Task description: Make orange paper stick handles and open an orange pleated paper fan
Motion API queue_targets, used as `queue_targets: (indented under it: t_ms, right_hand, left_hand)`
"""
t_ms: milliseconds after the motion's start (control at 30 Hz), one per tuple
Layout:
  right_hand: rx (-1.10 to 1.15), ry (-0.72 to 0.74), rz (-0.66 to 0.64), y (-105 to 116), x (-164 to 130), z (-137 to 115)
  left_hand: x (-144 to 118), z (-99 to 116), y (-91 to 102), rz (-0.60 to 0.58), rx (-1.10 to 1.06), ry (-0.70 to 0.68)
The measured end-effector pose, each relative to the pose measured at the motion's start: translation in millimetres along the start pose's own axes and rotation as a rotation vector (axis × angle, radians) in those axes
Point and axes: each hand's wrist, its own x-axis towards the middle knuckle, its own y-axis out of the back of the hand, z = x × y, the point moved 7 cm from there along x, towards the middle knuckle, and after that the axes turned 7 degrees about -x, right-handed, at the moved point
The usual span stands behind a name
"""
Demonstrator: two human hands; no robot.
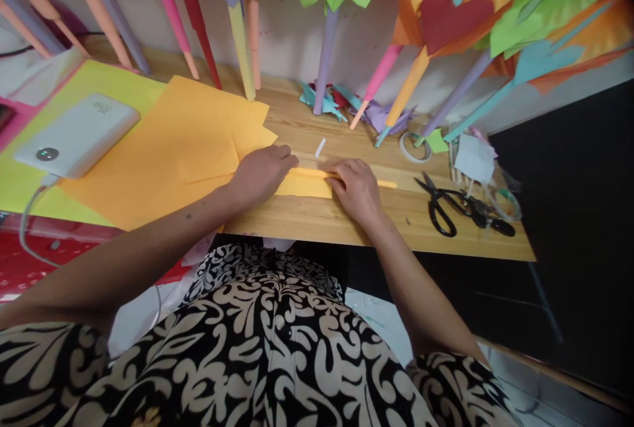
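A strip of yellow-orange paper [310, 185] lies near the table's front edge, its far side rolled into a thin tube [313, 173]. My left hand [262, 175] presses curled fingers on the tube's left end. The fingers of my right hand [355, 188] are closed around the tube farther right, where a thin orange end [387, 184] sticks out past the hand. A small white strip [320, 147] lies just behind the tube. Larger orange sheets [163, 143] are spread under and beside my left forearm.
Black-handled scissors [440, 206] and a tape roll [415, 148] lie to the right. A white power bank [79, 136] with a cable rests on the sheets at left. Paper fans on rolled stems, one a purple stem [325, 61], lean against the wall behind.
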Motion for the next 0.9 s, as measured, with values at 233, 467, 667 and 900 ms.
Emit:
queue_targets:
  t_ms: [233,467,667,900]
  right_hand:
    - [-0.016,0.03,0.036,15.5,-10.1,-19.2]
    - [0.0,-0.016,0.004,33.4,-35.0,-23.7]
    - [-0.045,-0.069,0.046,44.5,-51.4,-2.6]
    - [-0.056,-0.039,0.08,51.9,-61.0,8.2]
  left_hand:
    - [-2.1,5.3,-1.2,-0.009,0.061,-0.007]
    - [2.0,5.6,-0.5,0.031,0.049,0.047]
    - [1.6,4.4,0.1,0.027,0.066,0.043]
    - [0.7,1.6,0.7,-0.033,-0.015,0.105]
